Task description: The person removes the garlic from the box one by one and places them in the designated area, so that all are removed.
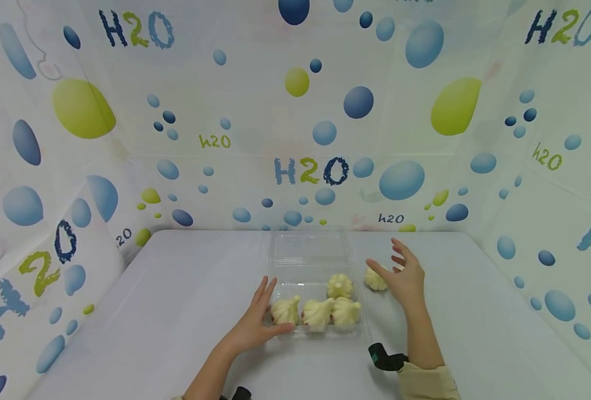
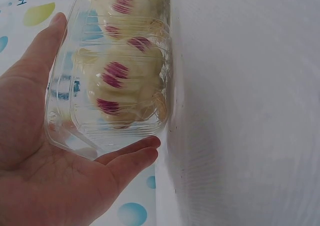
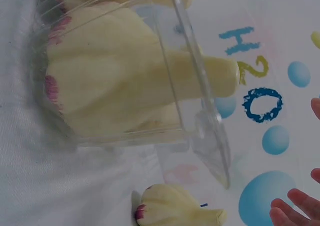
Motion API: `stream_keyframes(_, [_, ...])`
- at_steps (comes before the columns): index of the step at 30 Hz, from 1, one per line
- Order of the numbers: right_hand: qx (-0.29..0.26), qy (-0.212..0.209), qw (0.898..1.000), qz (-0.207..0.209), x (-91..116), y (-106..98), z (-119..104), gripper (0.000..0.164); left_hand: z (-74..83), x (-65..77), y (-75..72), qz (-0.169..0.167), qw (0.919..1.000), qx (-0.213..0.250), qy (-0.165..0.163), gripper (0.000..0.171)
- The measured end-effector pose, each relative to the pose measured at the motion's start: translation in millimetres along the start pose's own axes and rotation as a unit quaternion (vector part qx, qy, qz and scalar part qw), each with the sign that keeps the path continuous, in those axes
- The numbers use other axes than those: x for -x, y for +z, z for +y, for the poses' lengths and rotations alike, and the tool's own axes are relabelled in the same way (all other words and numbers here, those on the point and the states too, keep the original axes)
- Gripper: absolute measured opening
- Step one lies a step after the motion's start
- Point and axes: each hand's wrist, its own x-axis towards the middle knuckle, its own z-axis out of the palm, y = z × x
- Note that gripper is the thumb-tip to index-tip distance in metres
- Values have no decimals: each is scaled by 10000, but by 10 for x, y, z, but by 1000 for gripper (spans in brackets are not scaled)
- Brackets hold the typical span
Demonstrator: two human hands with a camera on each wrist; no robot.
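A clear plastic clamshell box [image 1: 295, 289] stands on the table with its lid [image 1: 309, 250] folded back. Several pale garlic bulbs [image 1: 317, 314] with purple streaks [image 2: 116, 74] lie in it. My left hand [image 1: 255, 325] rests against the box's front left corner, thumb along the near edge and straight fingers along the left side. One loose garlic bulb [image 1: 375, 279] sits on the table just right of the box. Over its right side my right hand [image 1: 406, 280] hovers with fingers spread, holding nothing; only some fingertips [image 3: 292, 213] enter the right wrist view.
A white table [image 1: 190, 278] carries the box. Behind and at both sides hangs a white sheet [image 1: 255, 183] printed with blue and green drops and H2O lettering. A black device [image 1: 386, 358] is worn on the right wrist, and part of another [image 1: 242, 393] shows by the left.
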Motion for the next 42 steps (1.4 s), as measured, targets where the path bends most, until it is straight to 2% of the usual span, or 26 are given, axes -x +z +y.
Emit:
stream_keyframes(12, [-103, -17, 9988, -484, 73, 115, -133, 76, -12, -4, 13, -7, 10000, -64, -20, 101])
stream_keyframes(20, [-127, -243, 9969, -732, 114, 210, -150, 76, -9, -5, 19, -4, 10000, -48, -19, 101])
stream_keyframes(29, [25, -330, 9947, -969, 142, 355, -119, 76, 27, -4, 4, -35, 10000, -37, -51, 101])
stream_keyframes(42, [217, -221, 9915, -1263, 172, 536, -44, 78, 0, -5, 4, -26, 10000, -20, -41, 101])
